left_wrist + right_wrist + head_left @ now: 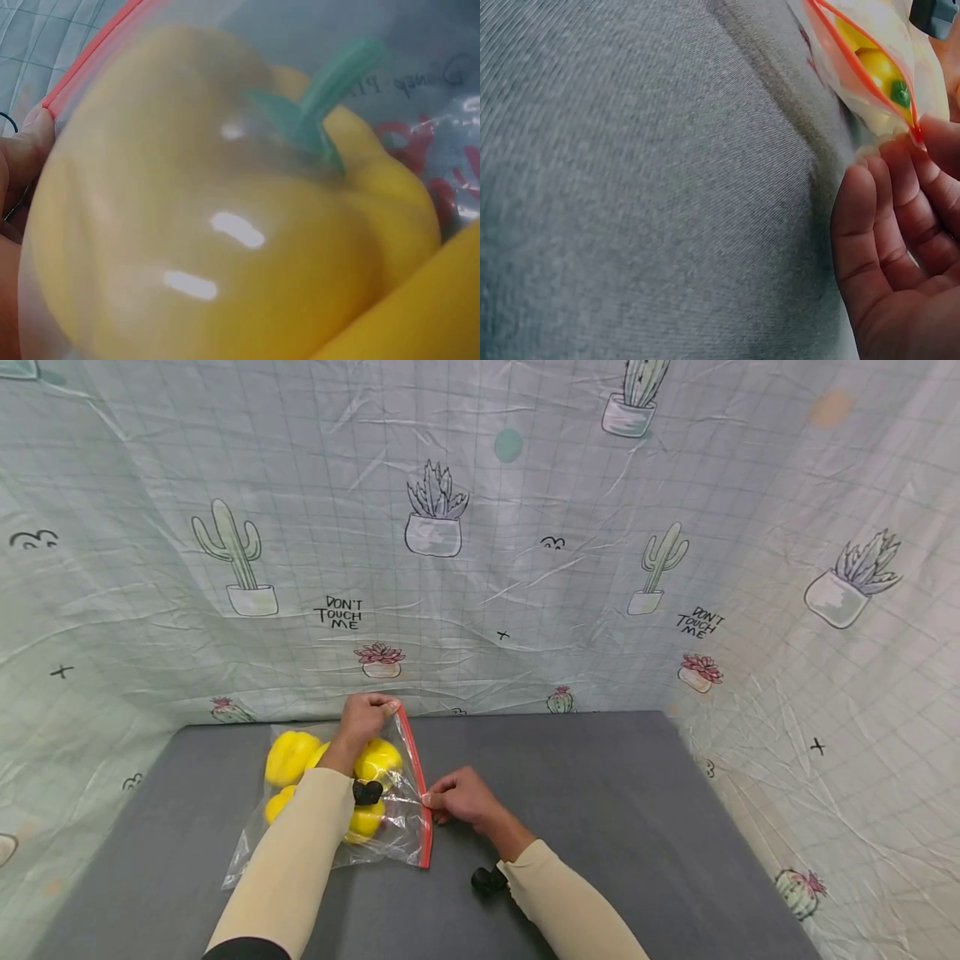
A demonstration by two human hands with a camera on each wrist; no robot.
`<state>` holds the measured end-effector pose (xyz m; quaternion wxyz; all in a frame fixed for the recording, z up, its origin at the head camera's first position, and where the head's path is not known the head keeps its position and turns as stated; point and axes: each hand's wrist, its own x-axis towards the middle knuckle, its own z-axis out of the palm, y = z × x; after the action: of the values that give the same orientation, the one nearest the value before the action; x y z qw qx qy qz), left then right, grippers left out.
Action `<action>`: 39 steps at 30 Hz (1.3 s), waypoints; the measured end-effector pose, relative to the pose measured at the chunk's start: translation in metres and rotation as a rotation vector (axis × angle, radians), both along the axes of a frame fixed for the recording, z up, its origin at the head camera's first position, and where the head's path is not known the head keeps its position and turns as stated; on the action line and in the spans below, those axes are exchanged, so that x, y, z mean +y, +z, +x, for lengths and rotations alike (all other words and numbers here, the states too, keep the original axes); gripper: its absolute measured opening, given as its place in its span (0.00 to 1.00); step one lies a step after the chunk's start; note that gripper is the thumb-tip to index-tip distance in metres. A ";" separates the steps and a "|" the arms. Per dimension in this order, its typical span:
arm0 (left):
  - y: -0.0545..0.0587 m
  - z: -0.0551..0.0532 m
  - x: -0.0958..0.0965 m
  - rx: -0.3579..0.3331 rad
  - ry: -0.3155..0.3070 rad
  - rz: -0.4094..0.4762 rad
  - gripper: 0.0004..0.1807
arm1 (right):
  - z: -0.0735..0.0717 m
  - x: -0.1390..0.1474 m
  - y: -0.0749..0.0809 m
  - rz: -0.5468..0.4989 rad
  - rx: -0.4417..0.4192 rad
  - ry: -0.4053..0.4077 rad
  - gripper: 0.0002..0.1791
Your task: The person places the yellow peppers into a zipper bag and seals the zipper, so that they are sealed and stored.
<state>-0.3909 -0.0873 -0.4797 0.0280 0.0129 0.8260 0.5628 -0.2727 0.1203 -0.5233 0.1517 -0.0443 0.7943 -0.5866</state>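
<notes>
A clear zip bag (401, 839) with a red zip strip (412, 750) lies on the grey table, holding several yellow bell peppers (291, 758). One bell pepper (240, 217) with a green stem fills the left wrist view behind the plastic. My left hand (363, 720) pinches the strip at its far end, the forearm crossing over the bag and covering part of the peppers. Lower along the strip, my right hand (468, 797) pinches it between thumb and fingers. In the right wrist view, the two red edges stand apart beyond the right fingertips.
The grey table (570, 810) extends to the right of the bag and toward the front. A hanging sheet (510, 585) printed with cacti rises at the table's far edge and along both sides. Small black devices (487, 882) sit at both wrists.
</notes>
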 end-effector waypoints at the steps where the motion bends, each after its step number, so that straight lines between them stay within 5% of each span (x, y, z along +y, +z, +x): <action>1: 0.000 0.000 0.000 -0.005 0.001 -0.001 0.19 | 0.000 0.001 0.000 0.001 -0.002 0.006 0.08; 28: 0.001 -0.006 -0.004 -0.058 0.032 0.036 0.21 | -0.002 0.017 0.001 0.065 -0.064 0.267 0.08; 39: 0.001 -0.010 -0.005 -0.017 0.031 -0.003 0.21 | 0.005 0.021 0.003 0.098 -0.115 0.346 0.07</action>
<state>-0.4013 -0.0920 -0.4788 0.0263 -0.0048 0.8266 0.5622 -0.2676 0.1411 -0.5208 0.2973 -0.1391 0.7925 -0.5140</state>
